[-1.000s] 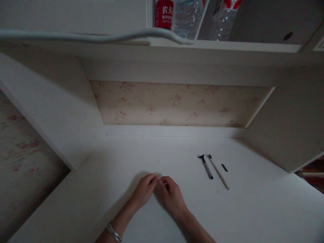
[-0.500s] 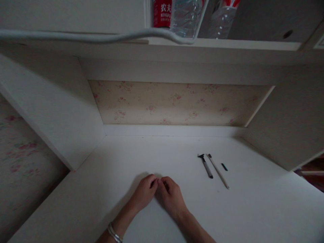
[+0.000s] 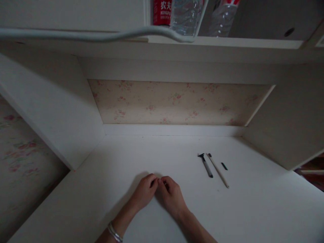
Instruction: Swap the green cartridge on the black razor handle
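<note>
Razor (image 3: 207, 168) near curled hands (image 3: 172, 195); cannot tell whether gripping anything. Bottles (image 3: 224, 20) in shelf compartment (image 3: 263, 20), fill unclear.

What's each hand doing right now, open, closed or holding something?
Left hand: curled closed; can't tell whether it holds something small.
Right hand: curled closed too; can't tell whether it holds anything.

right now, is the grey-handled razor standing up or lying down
Lying down: the razor is stretched along the white tabletop, its black head toward the flowered wallpaper.
</note>
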Available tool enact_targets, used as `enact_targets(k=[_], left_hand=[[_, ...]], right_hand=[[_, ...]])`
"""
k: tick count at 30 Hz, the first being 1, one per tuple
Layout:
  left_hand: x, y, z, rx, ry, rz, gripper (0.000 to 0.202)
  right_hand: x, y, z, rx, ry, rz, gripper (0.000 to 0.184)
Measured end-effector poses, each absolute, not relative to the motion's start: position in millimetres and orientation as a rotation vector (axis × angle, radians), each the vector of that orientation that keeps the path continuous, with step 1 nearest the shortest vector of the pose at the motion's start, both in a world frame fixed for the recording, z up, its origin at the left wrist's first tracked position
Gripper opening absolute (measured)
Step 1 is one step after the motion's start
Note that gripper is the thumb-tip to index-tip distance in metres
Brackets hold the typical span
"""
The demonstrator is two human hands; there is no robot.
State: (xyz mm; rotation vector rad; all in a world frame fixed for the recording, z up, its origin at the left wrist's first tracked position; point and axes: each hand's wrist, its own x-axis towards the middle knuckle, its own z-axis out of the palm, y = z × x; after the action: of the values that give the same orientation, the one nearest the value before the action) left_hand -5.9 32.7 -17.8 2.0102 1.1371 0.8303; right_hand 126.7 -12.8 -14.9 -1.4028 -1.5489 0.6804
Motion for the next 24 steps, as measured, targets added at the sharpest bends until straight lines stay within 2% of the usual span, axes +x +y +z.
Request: enact_targets(k=[8, 24], left_hand=[[-6, 34, -17, 1.993, 1.170, 0.794, 0.025], [-6, 36, -19, 2.024, 1.170, 0.763, 0.026]], right_hand=[[131, -14, -17, -1.357, -1.673, 0.616, 0.018], [135, -15, -29, -1.469, -2.000, 0.232, 0.022]])
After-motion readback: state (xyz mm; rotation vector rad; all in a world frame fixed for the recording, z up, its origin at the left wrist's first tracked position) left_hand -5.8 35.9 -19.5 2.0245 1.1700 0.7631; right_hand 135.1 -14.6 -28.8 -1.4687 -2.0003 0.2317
